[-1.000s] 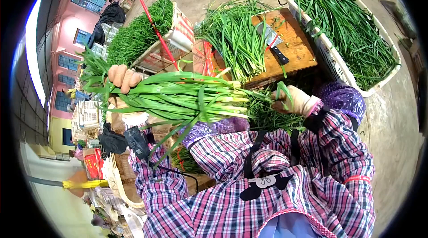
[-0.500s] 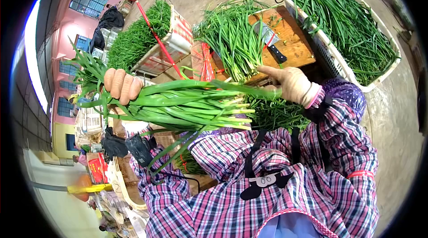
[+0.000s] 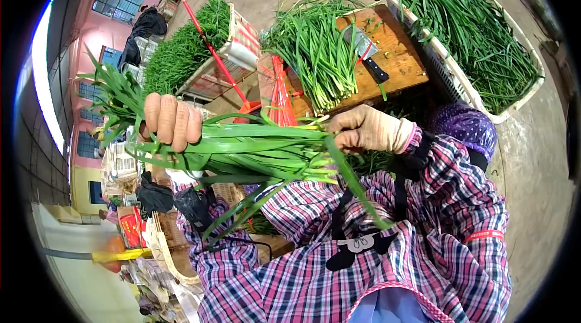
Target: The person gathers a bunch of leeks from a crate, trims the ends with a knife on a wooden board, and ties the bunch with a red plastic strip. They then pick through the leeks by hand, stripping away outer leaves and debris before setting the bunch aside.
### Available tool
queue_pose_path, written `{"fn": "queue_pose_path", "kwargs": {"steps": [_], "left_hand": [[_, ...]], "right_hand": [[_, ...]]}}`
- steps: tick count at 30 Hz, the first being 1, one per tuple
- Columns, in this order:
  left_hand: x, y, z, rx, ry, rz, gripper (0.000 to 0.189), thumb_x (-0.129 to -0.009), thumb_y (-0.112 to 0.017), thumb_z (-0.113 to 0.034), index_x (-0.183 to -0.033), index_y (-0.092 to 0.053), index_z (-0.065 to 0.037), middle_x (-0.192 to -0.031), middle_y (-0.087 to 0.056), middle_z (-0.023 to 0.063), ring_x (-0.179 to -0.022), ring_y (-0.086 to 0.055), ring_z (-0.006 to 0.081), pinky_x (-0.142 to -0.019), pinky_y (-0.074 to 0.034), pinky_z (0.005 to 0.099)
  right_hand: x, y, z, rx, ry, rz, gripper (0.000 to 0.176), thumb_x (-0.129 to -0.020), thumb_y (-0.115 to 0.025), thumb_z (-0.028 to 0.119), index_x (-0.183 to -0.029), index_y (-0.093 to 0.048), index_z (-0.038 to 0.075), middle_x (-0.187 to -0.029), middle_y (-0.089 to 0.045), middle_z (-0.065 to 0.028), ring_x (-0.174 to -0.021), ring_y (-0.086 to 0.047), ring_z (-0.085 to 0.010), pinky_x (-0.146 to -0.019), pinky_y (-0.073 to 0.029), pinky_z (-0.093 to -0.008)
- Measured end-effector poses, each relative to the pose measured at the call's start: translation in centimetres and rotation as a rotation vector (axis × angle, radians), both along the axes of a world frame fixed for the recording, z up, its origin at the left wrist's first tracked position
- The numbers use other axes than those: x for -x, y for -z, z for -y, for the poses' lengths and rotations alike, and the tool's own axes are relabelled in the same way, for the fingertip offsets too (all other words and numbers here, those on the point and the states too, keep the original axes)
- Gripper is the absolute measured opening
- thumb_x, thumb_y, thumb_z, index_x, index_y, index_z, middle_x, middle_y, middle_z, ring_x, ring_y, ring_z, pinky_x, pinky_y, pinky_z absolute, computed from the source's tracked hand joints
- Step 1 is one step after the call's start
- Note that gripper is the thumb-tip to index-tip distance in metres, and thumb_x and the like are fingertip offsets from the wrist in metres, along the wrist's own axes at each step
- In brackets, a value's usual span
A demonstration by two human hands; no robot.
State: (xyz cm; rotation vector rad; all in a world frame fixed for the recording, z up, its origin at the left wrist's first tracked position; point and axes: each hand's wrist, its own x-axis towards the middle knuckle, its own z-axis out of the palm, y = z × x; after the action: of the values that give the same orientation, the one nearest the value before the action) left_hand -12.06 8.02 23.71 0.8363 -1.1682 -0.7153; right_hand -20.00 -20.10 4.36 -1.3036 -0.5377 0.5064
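Note:
My left hand (image 3: 171, 122) is closed round a thick bunch of garlic chives (image 3: 260, 152), held sideways in front of my chest. Its leafy tops stick out to the left and its pale stem ends lie to the right. Thumb and fingers of my gloved right hand (image 3: 369, 131) are pinched together at the upper stem ends; a long loose leaf (image 3: 357, 184) hangs down below them. Behind, a pile of garlic chives (image 3: 321, 50) rests partly on a wooden board (image 3: 396, 59), beside a knife (image 3: 372, 65) with a black handle.
A white crate (image 3: 448, 75) full of chives stands at the upper right. Another filled crate (image 3: 233, 50) stands at the upper left, with a red pole (image 3: 209, 44) slanting past it. Red plastic strips (image 3: 281, 96) hang near the board. Baskets and a black bag (image 3: 154, 193) are at left.
My right hand has shifted left, and its outstretched finger has bent into a pinch at the stem ends. The loose leaf, earlier lying sideways under that hand, now droops downward.

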Motion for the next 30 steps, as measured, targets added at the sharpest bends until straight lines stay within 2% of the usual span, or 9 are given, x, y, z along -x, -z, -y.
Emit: {"fn": "queue_pose_path", "kwargs": {"steps": [9,13,15,19,21,23,25,28,30], "left_hand": [[-0.1,1.1,0.0,0.018,-0.054,-0.075,0.022,-0.088,-0.058,-0.014,-0.071,-0.046,-0.009,-0.060,-0.054,0.0032,-0.047,-0.052,0.0155,-0.047,-0.042,0.0312],[-2.6,0.0,-0.8,0.075,0.361,-0.039,0.027,-0.087,-0.058,-0.010,-0.062,-0.048,-0.008,-0.054,-0.057,0.0063,-0.045,-0.055,0.0172,-0.042,-0.046,0.0315],[-1.6,-0.8,-2.2,0.114,0.194,-0.041,0.025,-0.087,-0.056,-0.008,-0.063,-0.050,-0.007,-0.056,-0.059,0.0075,-0.046,-0.057,0.0181,-0.045,-0.050,0.0315],[-2.9,-2.4,-3.0,0.053,0.393,0.059,0.021,-0.088,-0.059,-0.009,-0.068,-0.053,-0.005,-0.071,-0.064,0.0129,-0.062,-0.063,0.0218,-0.055,-0.055,0.0350],[-3.1,-2.6,-3.2,0.037,0.411,0.061,0.021,-0.088,-0.059,-0.009,-0.069,-0.052,-0.005,-0.071,-0.063,0.0126,-0.061,-0.063,0.0224,-0.055,-0.055,0.0347],[-2.4,-2.7,-3.1,0.024,0.431,0.065,0.020,-0.088,-0.059,-0.009,-0.069,-0.052,-0.005,-0.071,-0.063,0.0124,-0.061,-0.063,0.0229,-0.056,-0.055,0.0345],[-0.7,-2.3,-2.9,0.066,0.181,-0.006,0.020,-0.087,-0.060,-0.009,-0.069,-0.052,-0.006,-0.071,-0.062,0.0125,-0.060,-0.063,0.0231,-0.056,-0.055,0.0339],[-1.5,-2.9,-1.9,0.054,0.325,0.033,0.019,-0.086,-0.060,-0.007,-0.069,-0.052,-0.006,-0.071,-0.062,0.0136,-0.061,-0.063,0.0233,-0.056,-0.055,0.0333],[-1.7,-3.2,-1.1,0.055,0.409,0.071,0.017,-0.085,-0.060,-0.008,-0.069,-0.054,-0.006,-0.071,-0.063,0.0126,-0.059,-0.063,0.0233,-0.056,-0.055,0.0327]], "right_hand": [[0.9,5.0,2.1,0.359,0.072,0.060,0.017,-0.086,-0.065,0.020,-0.094,-0.064,0.005,-0.066,-0.059,-0.0036,-0.059,-0.054,-0.0111,-0.056,-0.045,-0.0283],[1.0,6.8,4.4,0.770,0.149,0.103,0.026,-0.081,-0.066,0.025,-0.098,-0.065,0.006,-0.076,-0.065,-0.0134,-0.072,-0.062,-0.0266,-0.068,-0.048,-0.0370],[0.9,9.1,6.2,0.941,0.085,0.048,0.029,-0.079,-0.066,0.026,-0.102,-0.066,0.008,-0.083,-0.066,-0.0145,-0.081,-0.064,-0.0302,-0.073,-0.049,-0.0388],[0.1,11.0,7.5,1.294,-0.077,0.230,0.047,-0.080,-0.066,0.036,-0.119,-0.058,0.012,-0.100,-0.066,-0.0138,-0.095,-0.062,-0.0331,-0.082,-0.048,-0.0427],[0.3,5.9,6.5,1.392,-0.035,0.177,0.061,-0.079,-0.067,0.039,-0.130,-0.047,0.012,-0.100,-0.065,-0.0171,-0.097,-0.061,-0.0345,-0.083,-0.048,-0.0431],[0.2,4.5,6.3,1.337,0.015,0.173,0.071,-0.077,-0.069,0.038,-0.136,-0.038,0.013,-0.107,-0.062,-0.0196,-0.102,-0.058,-0.0346,-0.085,-0.047,-0.0427],[0.4,3.7,5.8,0.993,0.376,0.466,0.081,-0.071,-0.076,0.030,-0.138,-0.035,0.014,-0.119,-0.055,-0.0212,-0.105,-0.056,-0.0379,-0.085,-0.047,-0.0424],[-0.2,1.9,4.3,0.670,0.451,0.724,0.092,-0.063,-0.080,0.020,-0.140,-0.030,0.011,-0.135,-0.042,-0.0191,-0.119,-0.045,-0.0369,-0.097,-0.042,-0.0410],[-0.7,1.8,2.4,0.675,0.414,0.776,0.102,-0.059,-0.083,0.025,-0.142,-0.027,0.008,-0.141,-0.036,-0.0185,-0.128,-0.038,-0.0355,-0.104,-0.034,-0.0416]]}}
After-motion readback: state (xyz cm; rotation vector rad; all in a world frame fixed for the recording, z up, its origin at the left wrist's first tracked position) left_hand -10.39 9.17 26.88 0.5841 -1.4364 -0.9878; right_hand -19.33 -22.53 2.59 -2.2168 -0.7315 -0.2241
